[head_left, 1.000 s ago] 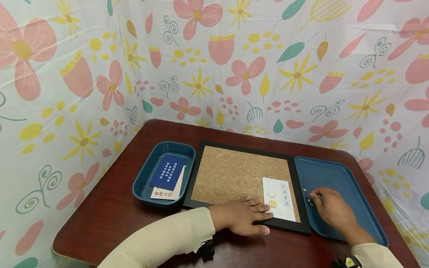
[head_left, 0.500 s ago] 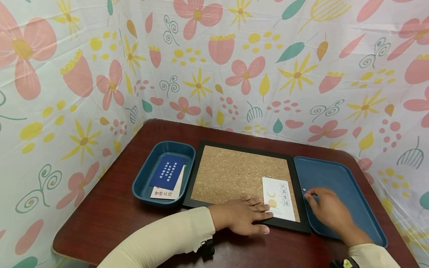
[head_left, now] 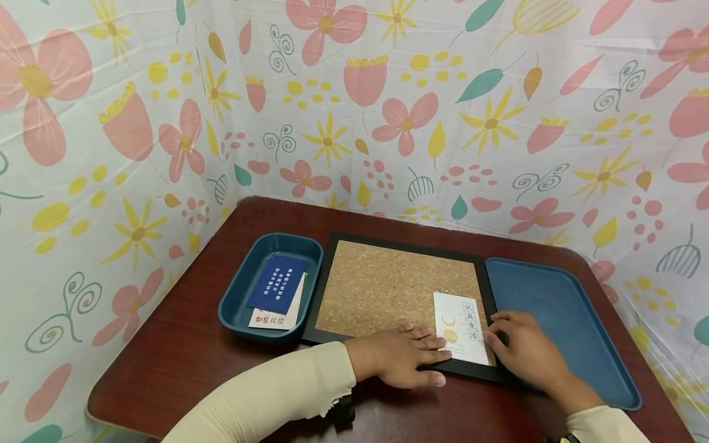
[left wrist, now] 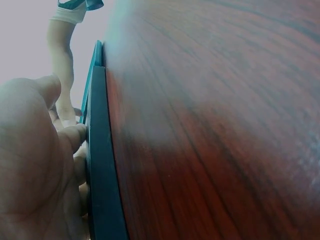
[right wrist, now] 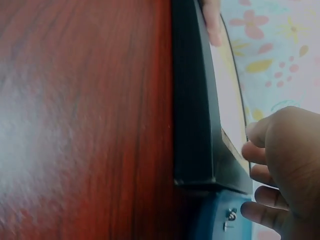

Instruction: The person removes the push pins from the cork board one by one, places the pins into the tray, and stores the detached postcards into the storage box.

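Note:
A cork board (head_left: 388, 277) in a black frame lies flat on the table. On its lower right part is a white card (head_left: 465, 344) printed with Chinese characters and a yellow crescent. My left hand (head_left: 399, 360) lies spread over the board's front edge, fingertips on the card's lower left part. Over the right side of the frame, beside the card, is my right hand (head_left: 523, 347). Its thumb and index fingertip come close together in the right wrist view; anything between them is hidden. Small metal tacks (right wrist: 230, 216) lie in the blue tray (head_left: 554, 289) below that hand.
To the left of the board stands a deeper blue tray (head_left: 232, 317). Inside it, a dark blue card (head_left: 277, 284) overlaps a pale card (head_left: 274, 321). A floral curtain (head_left: 354, 135) encloses the dark red wooden table (head_left: 183, 344).
My right hand has moved left from the tacks in the right tray to the board's right frame. The left hand has stayed on the card and board.

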`<action>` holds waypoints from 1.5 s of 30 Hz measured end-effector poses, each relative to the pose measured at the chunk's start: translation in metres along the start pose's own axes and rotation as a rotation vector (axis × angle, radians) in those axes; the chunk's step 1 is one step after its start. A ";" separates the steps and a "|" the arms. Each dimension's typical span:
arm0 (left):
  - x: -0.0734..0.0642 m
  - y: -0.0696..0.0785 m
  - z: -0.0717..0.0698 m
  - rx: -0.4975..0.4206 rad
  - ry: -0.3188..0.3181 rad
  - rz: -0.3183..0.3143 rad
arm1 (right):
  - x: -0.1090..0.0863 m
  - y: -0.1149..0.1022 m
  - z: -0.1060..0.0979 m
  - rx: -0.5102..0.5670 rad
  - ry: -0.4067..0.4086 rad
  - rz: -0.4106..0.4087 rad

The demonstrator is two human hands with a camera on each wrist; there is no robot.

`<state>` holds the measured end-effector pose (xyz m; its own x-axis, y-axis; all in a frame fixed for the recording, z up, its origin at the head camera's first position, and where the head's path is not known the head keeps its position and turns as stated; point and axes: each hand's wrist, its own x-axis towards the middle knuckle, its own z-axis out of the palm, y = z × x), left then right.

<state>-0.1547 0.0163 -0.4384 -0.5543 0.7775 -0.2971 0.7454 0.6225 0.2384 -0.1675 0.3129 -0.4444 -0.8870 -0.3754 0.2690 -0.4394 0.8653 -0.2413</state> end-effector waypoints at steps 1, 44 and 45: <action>0.000 0.000 0.000 0.003 0.000 -0.001 | 0.000 -0.001 0.001 0.003 -0.011 0.002; 0.002 -0.003 -0.004 -0.016 0.000 0.002 | 0.018 -0.017 -0.002 0.584 -0.144 0.353; 0.001 -0.002 -0.003 -0.017 0.001 0.003 | 0.017 -0.016 -0.004 0.629 -0.172 0.367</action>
<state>-0.1586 0.0162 -0.4362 -0.5529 0.7793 -0.2951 0.7406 0.6219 0.2546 -0.1750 0.2939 -0.4327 -0.9793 -0.1904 -0.0685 -0.0635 0.6106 -0.7894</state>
